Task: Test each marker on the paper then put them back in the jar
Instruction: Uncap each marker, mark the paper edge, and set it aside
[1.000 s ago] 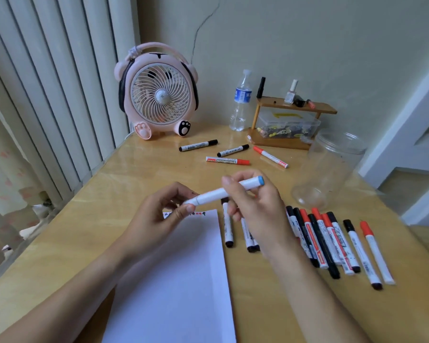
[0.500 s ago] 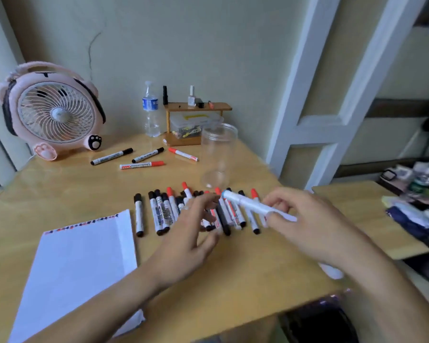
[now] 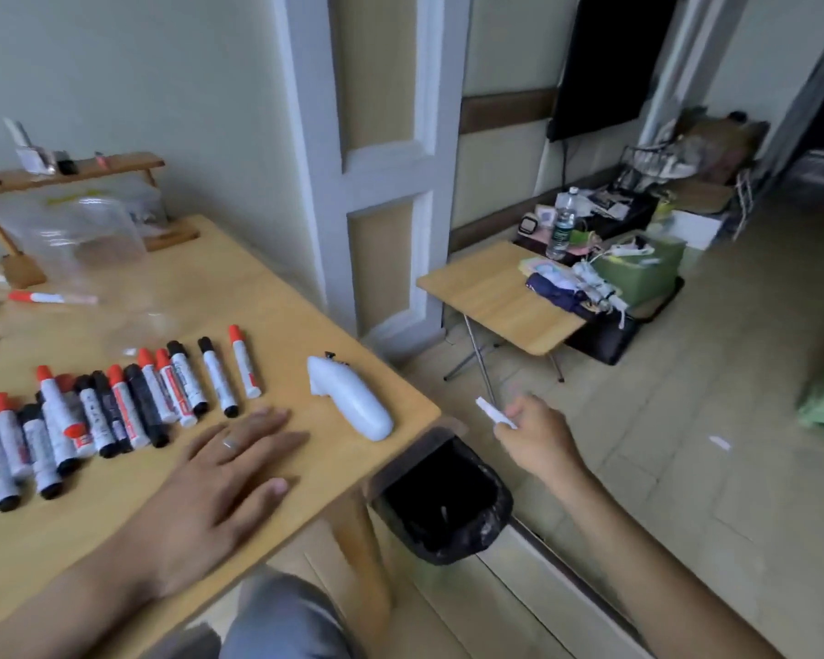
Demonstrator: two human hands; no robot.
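- Right of centre, off the table edge: my right hand (image 3: 529, 432) pinches a white marker (image 3: 494, 414) w/ fingers curled on it, held out over the bin (image 3: 448, 501). Guess it failed the test and I'm binning it, not jarring it. Can't tell if it's capped; too blurred.
- Lower centre: left hand (image 3: 224, 468) flat on the table (image 3: 267, 297), fingers straight, holding nothing. Prob. just bracing while I lean right.
- Left of frame: row of markers (image 3: 129, 397) lying side by side, red and black caps, just above my left fingertips. Laid out for picking one at a time, I'd say.
- Upper left: clear jar (image 3: 82, 240) upright on table, looks empty as far as blur allows, so nothing put back yet by my read. Loose red-capped marker (image 3: 51, 297) lies beside it.
- Paper not in frame.
- Bin has black liner; contents too dark to make out.
- White handheld device (image 3: 348, 397) lies near table's right corner, apart from markers.
- Wooden shelf (image 3: 63, 171) upper left, small items on top, blurred.
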